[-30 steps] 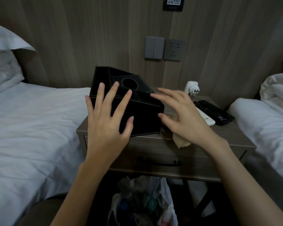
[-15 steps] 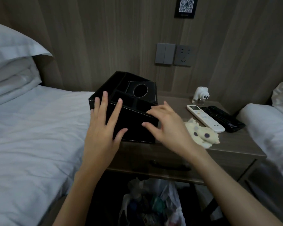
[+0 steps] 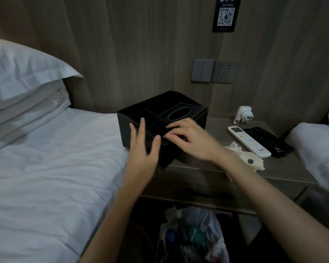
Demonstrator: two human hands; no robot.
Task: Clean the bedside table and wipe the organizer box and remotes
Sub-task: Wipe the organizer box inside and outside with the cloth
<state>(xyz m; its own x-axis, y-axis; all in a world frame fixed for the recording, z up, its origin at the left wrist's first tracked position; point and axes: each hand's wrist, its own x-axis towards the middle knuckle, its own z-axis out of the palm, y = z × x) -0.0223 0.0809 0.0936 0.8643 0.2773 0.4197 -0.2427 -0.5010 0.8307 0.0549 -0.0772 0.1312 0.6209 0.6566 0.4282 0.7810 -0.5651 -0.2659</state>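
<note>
Because the organizer box (image 3: 186, 118) looks like stiff board wrapped in smooth black leatherette with open compartments and nothing visible inside, we judge it light, rigid and a little slick, so it is best held by two opposite walls or by a rim, not by the thin lid with the oval slot. It sits on the left front corner of the bedside table (image 3: 285, 168), hard against the bed (image 3: 46, 164), with its near corner at the table's front edge. Our left hand (image 3: 143, 158) is released, straight fingers laid against the near left wall. Our right hand (image 3: 191, 142) lies across the near rim with loosely spread fingers, gripping nothing, though motion blur hides the fingertips. The cream cloth (image 3: 252, 162) lies unheld just beside the right wrist, with the white remote (image 3: 249, 142) and the black remote (image 3: 268, 141) side by side beyond it. Half a second ago the box stood tipped up on an edge under both palms; now it rests level, and the right hand has moved from its front wall onto the top.
</note>
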